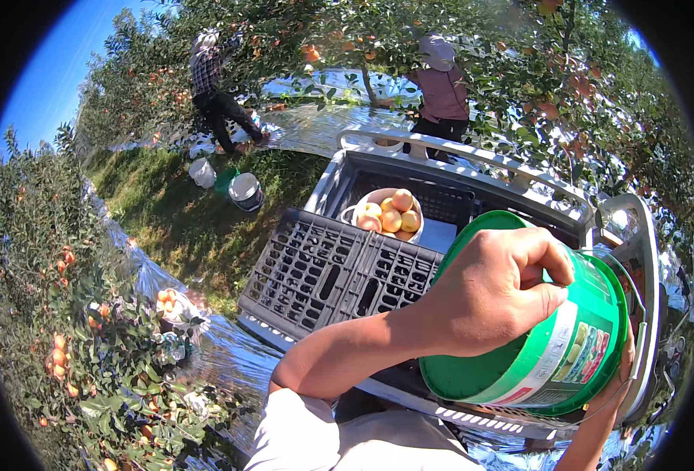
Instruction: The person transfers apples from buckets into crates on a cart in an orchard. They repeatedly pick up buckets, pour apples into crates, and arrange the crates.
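Note:
A green plastic bucket [576,347] with a printed label and wire handle lies tipped on its side over the right part of a cart. My left hand [500,288] is across its near end, fingers curled and thumb tip close to the index finger; whether it grips the bucket's edge is hidden. Around the bucket's lower right side is my right hand [621,368], partly hidden behind the rim and holding it. Left of the bucket, a white bucket [361,207] of apples [391,221] stands inside a dark plastic crate [353,182]. What the green bucket contains cannot be seen.
Black slotted crates [317,268] lie along the cart's near side, and a grey metal rail [470,147] borders its far side. Two co-workers [214,88] [441,94] stand by apple trees. Buckets [245,189] rest on grass; reflective film [235,347] covers ground at the left.

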### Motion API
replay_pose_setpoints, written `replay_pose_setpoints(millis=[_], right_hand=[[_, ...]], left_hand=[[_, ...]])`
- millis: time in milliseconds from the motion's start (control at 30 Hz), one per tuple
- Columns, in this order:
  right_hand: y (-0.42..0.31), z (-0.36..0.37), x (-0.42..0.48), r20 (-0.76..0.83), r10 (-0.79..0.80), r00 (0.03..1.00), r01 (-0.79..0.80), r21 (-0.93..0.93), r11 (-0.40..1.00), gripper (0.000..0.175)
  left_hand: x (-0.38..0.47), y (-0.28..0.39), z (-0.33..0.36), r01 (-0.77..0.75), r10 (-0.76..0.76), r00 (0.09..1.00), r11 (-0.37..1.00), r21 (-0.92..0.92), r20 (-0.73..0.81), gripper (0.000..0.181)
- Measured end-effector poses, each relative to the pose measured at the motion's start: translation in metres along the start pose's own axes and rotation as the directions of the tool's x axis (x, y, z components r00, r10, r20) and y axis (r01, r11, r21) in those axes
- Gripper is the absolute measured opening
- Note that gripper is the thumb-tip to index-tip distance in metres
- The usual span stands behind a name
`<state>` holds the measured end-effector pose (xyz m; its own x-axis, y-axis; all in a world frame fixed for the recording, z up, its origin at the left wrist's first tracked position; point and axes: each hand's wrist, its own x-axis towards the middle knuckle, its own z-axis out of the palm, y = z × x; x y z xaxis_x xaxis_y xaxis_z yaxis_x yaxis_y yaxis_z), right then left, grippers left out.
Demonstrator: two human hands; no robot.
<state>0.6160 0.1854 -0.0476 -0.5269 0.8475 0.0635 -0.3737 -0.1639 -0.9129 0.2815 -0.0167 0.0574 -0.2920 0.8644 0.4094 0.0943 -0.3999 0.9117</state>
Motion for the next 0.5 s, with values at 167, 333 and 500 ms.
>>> replay_pose_setpoints(millis=[167,333,500], right_hand=[[-0.03,0.15,0.014,0.277,-0.374,0.885,0.457,-0.371,0.808,0.085],[0.012,0.328,0.047,0.604,-0.482,0.635,0.772,-0.522,0.363,0.079],[0.112,0.49,0.064,0.945,-0.23,0.232,0.973,-0.227,0.048,0.074]], left_hand=[[-0.068,0.01,-0.141,0.031,-0.077,0.974,0.977,-0.209,-0.213,0.027],[-0.11,-0.01,-0.26,-0.002,0.067,0.864,0.992,0.129,-0.499,0.033],[-0.154,0.026,-0.337,0.01,-0.033,0.877,0.999,-0.049,-0.479,0.118]])
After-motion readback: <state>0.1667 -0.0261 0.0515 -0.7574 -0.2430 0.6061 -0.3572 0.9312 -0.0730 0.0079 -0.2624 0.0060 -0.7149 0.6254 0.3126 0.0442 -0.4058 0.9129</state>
